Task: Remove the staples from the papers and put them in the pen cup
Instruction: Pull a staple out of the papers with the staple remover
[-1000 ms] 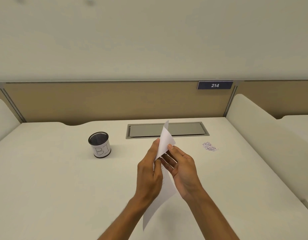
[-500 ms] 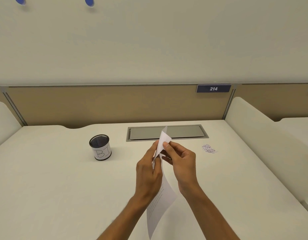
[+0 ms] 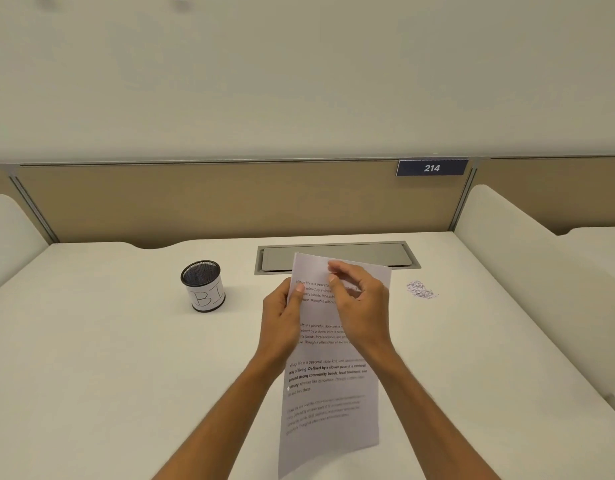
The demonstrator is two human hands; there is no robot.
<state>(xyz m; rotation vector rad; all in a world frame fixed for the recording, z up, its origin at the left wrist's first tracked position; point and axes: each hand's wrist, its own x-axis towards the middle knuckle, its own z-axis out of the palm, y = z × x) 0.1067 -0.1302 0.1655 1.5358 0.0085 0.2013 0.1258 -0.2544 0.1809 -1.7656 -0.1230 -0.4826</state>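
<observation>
A printed paper sheet (image 3: 330,393) is held up over the desk's middle, its text side facing me. My left hand (image 3: 282,320) grips the sheet's left edge near the top, thumb on the front. My right hand (image 3: 359,303) rests against the top of the sheet, with thumb and forefinger pinched near the upper edge; a staple there is too small to make out. The black mesh pen cup (image 3: 203,285) with a white label stands upright to the left of the hands. A small pile of loose staples (image 3: 420,290) lies on the desk to the right.
The white desk (image 3: 108,375) has a grey cable hatch (image 3: 337,256) set in at the back, partly behind the sheet. A tan back panel with a "214" sign (image 3: 431,167) and white side dividers (image 3: 527,258) enclose the desk.
The sheet has turned from edge-on to face me flat. My right hand has shifted up to the sheet's top edge, and the left hand keeps its hold.
</observation>
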